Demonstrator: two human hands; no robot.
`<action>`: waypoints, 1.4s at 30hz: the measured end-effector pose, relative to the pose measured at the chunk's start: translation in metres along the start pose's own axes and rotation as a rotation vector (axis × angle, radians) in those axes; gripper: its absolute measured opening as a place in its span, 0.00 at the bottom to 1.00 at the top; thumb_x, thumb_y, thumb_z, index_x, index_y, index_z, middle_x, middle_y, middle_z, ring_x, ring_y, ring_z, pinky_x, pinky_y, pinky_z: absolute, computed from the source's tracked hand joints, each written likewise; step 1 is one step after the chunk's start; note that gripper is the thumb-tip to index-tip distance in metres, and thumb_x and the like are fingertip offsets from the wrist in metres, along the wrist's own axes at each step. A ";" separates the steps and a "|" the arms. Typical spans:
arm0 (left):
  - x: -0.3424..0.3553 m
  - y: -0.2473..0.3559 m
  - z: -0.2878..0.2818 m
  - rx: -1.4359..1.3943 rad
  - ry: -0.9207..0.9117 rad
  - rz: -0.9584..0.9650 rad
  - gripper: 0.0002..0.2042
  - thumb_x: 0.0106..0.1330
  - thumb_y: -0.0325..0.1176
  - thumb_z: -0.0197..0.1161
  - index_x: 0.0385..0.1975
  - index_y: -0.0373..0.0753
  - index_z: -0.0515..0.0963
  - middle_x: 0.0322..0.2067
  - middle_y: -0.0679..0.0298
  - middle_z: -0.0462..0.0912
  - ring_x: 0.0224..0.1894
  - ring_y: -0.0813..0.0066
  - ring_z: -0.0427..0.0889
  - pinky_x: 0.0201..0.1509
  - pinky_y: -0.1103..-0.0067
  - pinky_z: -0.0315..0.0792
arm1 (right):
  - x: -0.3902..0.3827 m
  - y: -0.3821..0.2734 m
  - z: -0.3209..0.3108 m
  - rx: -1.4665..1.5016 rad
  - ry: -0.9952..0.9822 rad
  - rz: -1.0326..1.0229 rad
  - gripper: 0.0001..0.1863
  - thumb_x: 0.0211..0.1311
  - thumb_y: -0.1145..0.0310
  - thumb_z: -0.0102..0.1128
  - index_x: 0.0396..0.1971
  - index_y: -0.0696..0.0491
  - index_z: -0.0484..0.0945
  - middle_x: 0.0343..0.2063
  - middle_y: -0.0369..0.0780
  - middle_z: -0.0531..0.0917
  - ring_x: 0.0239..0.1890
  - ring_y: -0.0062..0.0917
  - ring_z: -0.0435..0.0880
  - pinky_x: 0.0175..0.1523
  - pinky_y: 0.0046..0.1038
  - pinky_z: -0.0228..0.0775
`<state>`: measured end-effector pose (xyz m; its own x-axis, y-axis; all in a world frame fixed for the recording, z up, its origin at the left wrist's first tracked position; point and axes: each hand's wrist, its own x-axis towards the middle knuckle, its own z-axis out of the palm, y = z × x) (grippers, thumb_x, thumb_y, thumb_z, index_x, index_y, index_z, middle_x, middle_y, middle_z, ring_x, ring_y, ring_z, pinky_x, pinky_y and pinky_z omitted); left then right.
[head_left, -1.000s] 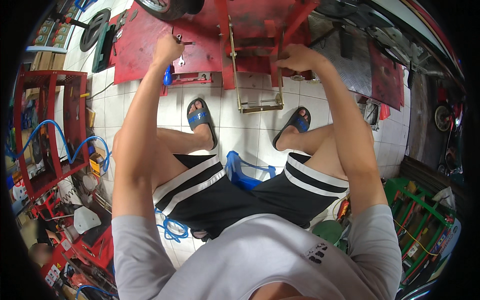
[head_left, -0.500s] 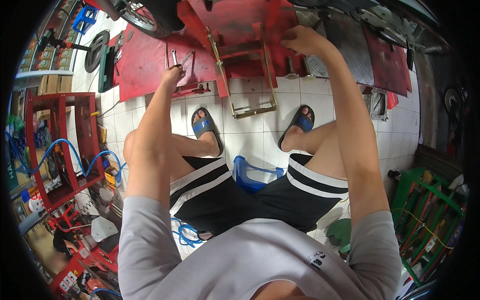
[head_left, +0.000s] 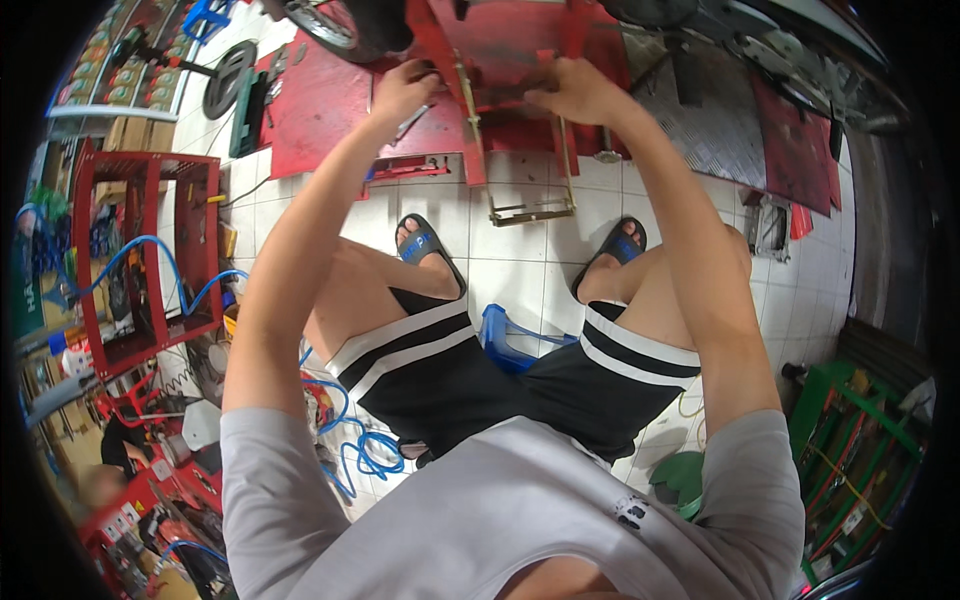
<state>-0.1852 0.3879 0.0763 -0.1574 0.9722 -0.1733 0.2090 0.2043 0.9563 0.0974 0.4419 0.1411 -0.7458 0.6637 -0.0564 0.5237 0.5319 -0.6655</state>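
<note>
A red metal frame point(head_left: 473, 130) with a brassy hinged bracket point(head_left: 530, 213) at its lower end stands ahead of me, on a red platform point(head_left: 318, 120). My left hand point(head_left: 402, 92) is beside the frame's left upright, its fingers curled; whatever they hold is hidden. A wrench point(head_left: 412, 121) shows on the platform just below that hand. At the frame's right side is my right hand point(head_left: 582, 92), fingers bent in toward the frame. Its fingertips are blurred, so their grip is unclear.
A motorcycle wheel point(head_left: 340, 28) is at the far left of the platform; motorcycle parts point(head_left: 800, 75) lie far right. A red rack point(head_left: 150, 260) with a blue hose point(head_left: 170, 262) stands left, a green rack point(head_left: 850, 450) right. A blue stool point(head_left: 510, 345) is between my legs.
My left hand has left the spot by the wrenches and moved right and farther away to the frame. My right hand has come slightly left and nearer it. The whole view has shifted a little.
</note>
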 end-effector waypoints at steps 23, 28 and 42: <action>-0.018 0.017 0.018 0.811 -0.187 -0.151 0.24 0.65 0.48 0.54 0.26 0.27 0.81 0.21 0.49 0.82 0.30 0.55 0.85 0.39 0.67 0.77 | 0.038 -0.025 0.041 0.162 -0.271 0.252 0.20 0.62 0.63 0.58 0.49 0.58 0.75 0.38 0.41 0.83 0.36 0.27 0.82 0.42 0.28 0.76; -0.074 0.011 0.064 0.929 -0.458 0.253 0.18 0.60 0.41 0.58 0.37 0.28 0.80 0.33 0.42 0.82 0.40 0.45 0.81 0.47 0.64 0.75 | -0.014 -0.005 0.038 -0.192 -0.403 0.255 0.21 0.60 0.53 0.54 0.40 0.55 0.83 0.31 0.45 0.85 0.37 0.34 0.85 0.46 0.32 0.75; -0.105 -0.057 0.200 0.799 -0.332 0.002 0.19 0.52 0.44 0.65 0.40 0.39 0.82 0.40 0.49 0.83 0.47 0.51 0.80 0.54 0.64 0.73 | -0.219 -0.016 0.183 0.901 0.565 0.700 0.24 0.62 0.66 0.55 0.56 0.59 0.70 0.52 0.45 0.78 0.46 0.29 0.80 0.43 0.27 0.74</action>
<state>0.0121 0.2969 -0.0070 0.1077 0.9302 -0.3508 0.8444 0.1007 0.5262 0.1770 0.1922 0.0280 -0.0293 0.9056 -0.4232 0.1031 -0.4184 -0.9024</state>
